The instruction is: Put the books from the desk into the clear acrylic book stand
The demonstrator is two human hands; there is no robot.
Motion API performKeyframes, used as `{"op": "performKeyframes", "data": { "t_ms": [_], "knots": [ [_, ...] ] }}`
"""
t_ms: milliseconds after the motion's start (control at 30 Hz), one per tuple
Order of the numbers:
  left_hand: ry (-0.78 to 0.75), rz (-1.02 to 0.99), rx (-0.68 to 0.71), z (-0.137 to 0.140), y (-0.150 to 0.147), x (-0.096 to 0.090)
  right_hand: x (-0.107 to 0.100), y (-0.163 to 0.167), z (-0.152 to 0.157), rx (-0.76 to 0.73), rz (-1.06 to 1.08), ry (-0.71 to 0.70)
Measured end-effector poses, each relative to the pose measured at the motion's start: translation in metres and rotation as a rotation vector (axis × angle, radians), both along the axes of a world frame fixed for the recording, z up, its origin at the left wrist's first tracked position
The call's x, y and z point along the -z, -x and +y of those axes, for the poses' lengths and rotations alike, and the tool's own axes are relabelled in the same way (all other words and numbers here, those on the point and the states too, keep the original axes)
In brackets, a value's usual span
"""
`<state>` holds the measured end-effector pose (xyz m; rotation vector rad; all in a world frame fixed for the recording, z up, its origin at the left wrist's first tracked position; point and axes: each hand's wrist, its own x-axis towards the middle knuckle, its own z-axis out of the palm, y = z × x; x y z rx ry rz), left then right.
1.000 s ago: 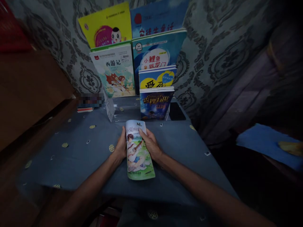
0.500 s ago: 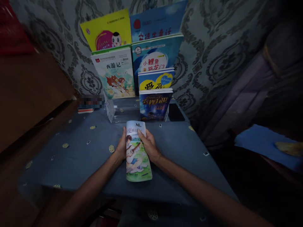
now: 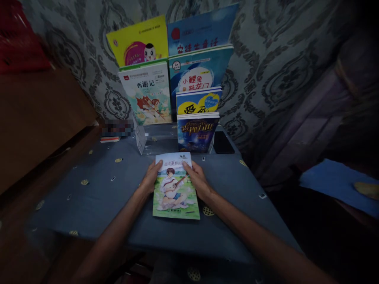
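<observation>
Between my hands is a book (image 3: 175, 189), its cover facing up, with a drawing of a seated figure playing a guitar on grass. My left hand (image 3: 151, 175) grips its upper left edge, thumb on the cover. At the upper right edge my right hand (image 3: 199, 177) holds it the same way; the fingers beneath are hidden. Just beyond stands a clear display rack (image 3: 141, 142) with several books in tiers. A dark blue book (image 3: 197, 134) is in its front right tier, and a white and green book (image 3: 148, 94) leans at the left.
A grey-blue patterned cloth covers the table (image 3: 118, 189). A black phone (image 3: 223, 142) lies right of the rack, and a small stack of books (image 3: 110, 139) lies left. Patterned wallpaper (image 3: 257, 71) rises behind. A blue cloth (image 3: 334, 181) is at the far right.
The book was bent and turned partly sideways; now its front cover lies flat and fully toward me. My left thumb has come onto the cover. The view has shifted slightly.
</observation>
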<state>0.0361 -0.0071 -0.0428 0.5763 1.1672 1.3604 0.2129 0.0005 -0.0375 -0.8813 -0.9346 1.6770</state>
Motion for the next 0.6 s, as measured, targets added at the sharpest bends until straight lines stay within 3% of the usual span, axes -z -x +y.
{"op": "performKeyframes", "data": {
  "t_ms": [200,333,433,600],
  "knots": [
    [-0.117,0.404,0.025,0.004,0.011,0.011,0.017,-0.013,0.012,0.036,-0.104,0.007],
    [-0.276,1.074,0.034,-0.006,0.013,0.002,0.019,-0.020,0.018,-0.022,-0.172,0.035],
    [-0.351,1.519,0.090,-0.021,-0.002,-0.013,0.015,-0.024,0.020,-0.076,-0.187,0.086],
    [-0.302,1.636,0.343,-0.042,-0.049,-0.032,0.013,-0.023,0.021,-0.094,-0.187,0.111]
  ]
}}
